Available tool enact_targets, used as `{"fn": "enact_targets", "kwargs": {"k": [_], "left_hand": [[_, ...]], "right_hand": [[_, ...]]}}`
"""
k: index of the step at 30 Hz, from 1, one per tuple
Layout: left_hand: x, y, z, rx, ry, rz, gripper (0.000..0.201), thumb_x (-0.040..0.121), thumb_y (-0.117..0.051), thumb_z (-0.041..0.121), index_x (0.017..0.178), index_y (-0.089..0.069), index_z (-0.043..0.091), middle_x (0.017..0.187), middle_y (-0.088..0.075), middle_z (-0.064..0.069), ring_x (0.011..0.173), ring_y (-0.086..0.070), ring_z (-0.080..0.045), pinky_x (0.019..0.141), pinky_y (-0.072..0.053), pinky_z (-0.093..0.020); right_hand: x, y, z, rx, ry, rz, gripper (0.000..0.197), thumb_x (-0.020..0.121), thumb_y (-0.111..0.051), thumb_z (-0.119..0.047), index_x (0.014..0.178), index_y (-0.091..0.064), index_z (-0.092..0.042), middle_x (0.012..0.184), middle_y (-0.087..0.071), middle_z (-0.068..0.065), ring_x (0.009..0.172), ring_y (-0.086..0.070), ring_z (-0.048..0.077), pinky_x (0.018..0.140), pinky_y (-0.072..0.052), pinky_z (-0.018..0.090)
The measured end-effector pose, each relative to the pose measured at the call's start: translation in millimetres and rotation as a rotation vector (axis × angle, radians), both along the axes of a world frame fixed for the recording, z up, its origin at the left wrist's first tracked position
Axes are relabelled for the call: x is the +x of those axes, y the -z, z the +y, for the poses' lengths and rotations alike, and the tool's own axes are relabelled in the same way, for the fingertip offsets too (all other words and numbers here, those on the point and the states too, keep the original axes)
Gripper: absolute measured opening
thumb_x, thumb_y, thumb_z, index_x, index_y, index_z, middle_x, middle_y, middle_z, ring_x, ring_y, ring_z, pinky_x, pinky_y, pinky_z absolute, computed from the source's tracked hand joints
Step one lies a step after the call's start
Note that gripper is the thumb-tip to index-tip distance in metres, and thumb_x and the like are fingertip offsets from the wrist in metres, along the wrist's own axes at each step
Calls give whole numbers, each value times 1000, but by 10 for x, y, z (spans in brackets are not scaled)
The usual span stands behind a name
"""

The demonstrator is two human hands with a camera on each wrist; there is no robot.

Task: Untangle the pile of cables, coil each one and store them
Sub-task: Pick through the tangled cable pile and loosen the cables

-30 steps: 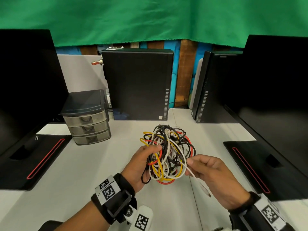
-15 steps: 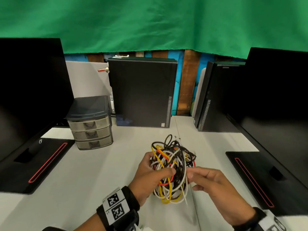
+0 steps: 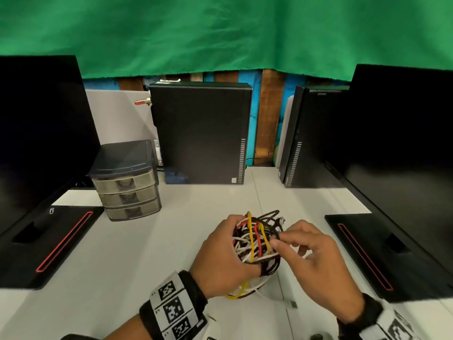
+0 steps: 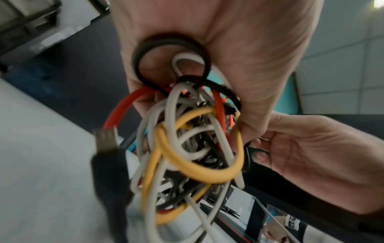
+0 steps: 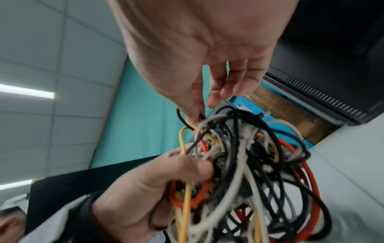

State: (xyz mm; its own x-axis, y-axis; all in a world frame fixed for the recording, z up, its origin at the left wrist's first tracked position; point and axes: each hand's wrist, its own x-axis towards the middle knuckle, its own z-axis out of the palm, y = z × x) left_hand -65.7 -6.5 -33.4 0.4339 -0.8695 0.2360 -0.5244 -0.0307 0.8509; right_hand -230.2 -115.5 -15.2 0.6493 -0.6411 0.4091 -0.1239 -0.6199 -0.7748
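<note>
**Tangle of cables held above the desk**

A person's left hand (image 3: pixel 221 253) grips a knotted pile of cables (image 3: pixel 257 244) — white, black, yellow and red — its fingers (image 5: pixel 187 166) curled round the bundle, which is held just above the pale desk (image 3: pixel 127 261). The right hand (image 3: pixel 316 263) meets the tangle from the other side, thumb and forefinger pinching a black strand (image 5: pixel 182 120) at its edge. A white lead (image 3: pixel 274 298) trails from the bundle onto the desk. A small drawer unit (image 3: pixel 126 185) stands to the left, near a dark computer tower (image 3: pixel 201 133).
</note>
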Motion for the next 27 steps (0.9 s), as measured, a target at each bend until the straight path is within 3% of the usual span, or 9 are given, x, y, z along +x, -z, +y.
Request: {"fn": "enact_targets", "kwargs": {"k": [3,5,7,9,12,16,19,22,27], "left_hand": [[75,-67,42,89,-45,-360,77,65,-81,53,129,-38,46,117,-52,21,99,-60,-1,85,-52,-25],[139,-110,58,197,-63,-567,78,71,-76,49,135,-32,44,118,-45,19,96,-60,-8,78,-49,-24],[186,-119,68,314,-85,-704,77,76,-73,44,138,-28,41,119,-42,13,94,-58,-14,72,-45,-26],[210,-83,87,424,-70,-739,80,77,-73,46,140,-26,38,121,-41,9,94,-57,-17,74,-49,-31],[241,-55,115,532,39,-565,95,66,-79,62,141,-24,42,122,-40,12,102,-56,-15,85,-50,-31],[355,-198,130,553,117,-182,103,57,-79,75,143,-28,47,123,-46,13,92,-55,-2,83,-46,-22],[474,-120,121,665,45,-255,120,48,-73,86,148,-23,42,136,-39,8,125,-44,-12,105,-43,-31],[520,37,104,777,30,-142,139,40,-67,93,155,-15,34,157,-24,4,144,-29,-16,117,-33,-37],[518,151,63,764,51,-11,115,46,-73,88,144,-36,39,141,-50,14,124,-52,-9,110,-41,-33]], "right_hand": [[-18,-135,-17,75,-27,-84,13,91,-65,-27,82,-74,-24,80,-71,-4,81,-66,16,72,-52,29],[-40,-262,7,157,-36,-149,16,93,-60,-26,83,-69,-17,64,-64,10,59,-61,21,64,-54,35],[-70,-353,15,197,-22,-104,22,89,-57,-38,83,-69,-21,50,-47,13,47,-42,32,47,-46,33],[-85,-328,-39,243,-55,23,21,91,-57,-41,81,-72,-28,47,-36,6,45,-29,22,43,-31,28],[-75,-185,-154,327,-85,197,22,99,-58,-26,85,-75,-30,51,-39,-1,50,-33,16,50,-33,28],[-65,-103,-192,353,-108,281,18,100,-58,-21,98,-76,-27,56,-54,-2,50,-47,2,52,-38,12],[-66,-85,-201,362,-146,340,16,97,-64,-25,88,-77,-24,58,-56,-3,52,-50,2,57,-41,12],[-75,-71,-226,365,-173,413,16,96,-65,-26,86,-77,-24,61,-62,-4,58,-56,0,66,-46,16],[-105,-76,-293,410,-198,562,20,98,-58,-13,90,-76,-16,74,-74,4,57,-59,7,64,-51,22]]}}
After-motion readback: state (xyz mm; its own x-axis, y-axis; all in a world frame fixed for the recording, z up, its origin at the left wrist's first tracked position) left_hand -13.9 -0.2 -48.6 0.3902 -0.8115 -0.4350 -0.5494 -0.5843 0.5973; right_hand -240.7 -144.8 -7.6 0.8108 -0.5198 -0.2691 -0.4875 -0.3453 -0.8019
